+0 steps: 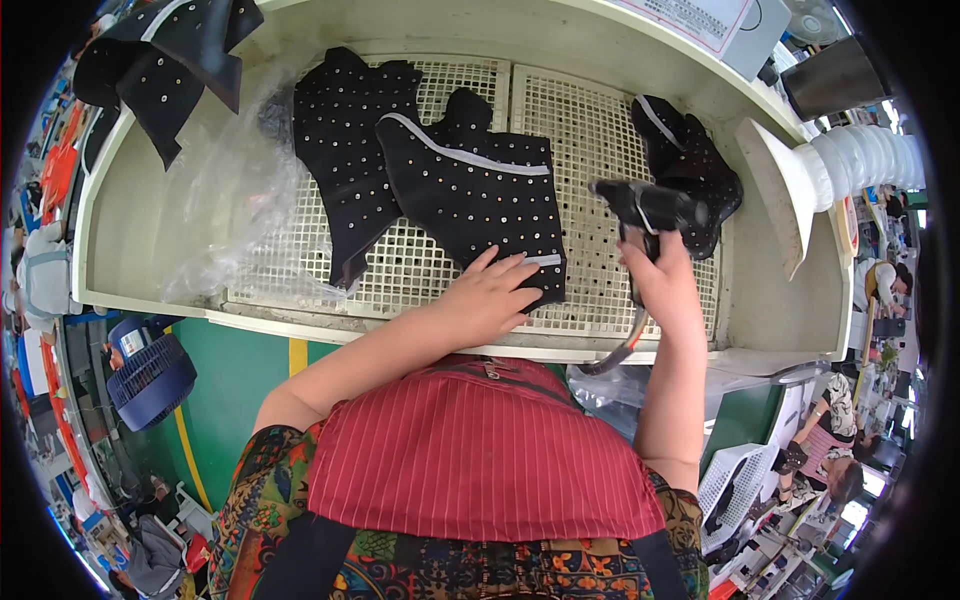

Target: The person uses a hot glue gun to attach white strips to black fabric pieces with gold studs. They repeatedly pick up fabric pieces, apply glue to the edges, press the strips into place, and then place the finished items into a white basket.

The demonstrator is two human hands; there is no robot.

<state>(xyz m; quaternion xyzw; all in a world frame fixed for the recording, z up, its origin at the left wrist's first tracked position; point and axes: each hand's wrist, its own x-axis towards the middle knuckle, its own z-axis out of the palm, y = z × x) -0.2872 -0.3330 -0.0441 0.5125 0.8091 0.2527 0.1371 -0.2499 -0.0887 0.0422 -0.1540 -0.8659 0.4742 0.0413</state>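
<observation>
My left hand (492, 297) lies with spread fingers on the lower edge of a black studded fabric piece (480, 195) with pale grey strips. The piece rests flat on a cream plastic grate. Beside it, partly underneath, is another black studded piece (345, 130). My right hand (660, 278) is closed around the handle of a black pistol-shaped tool (645, 205). Its narrow end points left, its body is slightly blurred, and a hose (625, 350) runs down from the handle. Just beyond the tool, more black studded pieces (695, 165) lie heaped on the grate's right side.
A cream tray (120, 240) with raised walls surrounds the grate (590, 130). Clear plastic film (230, 220) lies crumpled at left. Black pieces (175, 70) hang over the far left rim. At right stands a white funnel-shaped hood (780, 180) on a ribbed duct. A blue fan (150, 375) is on the left.
</observation>
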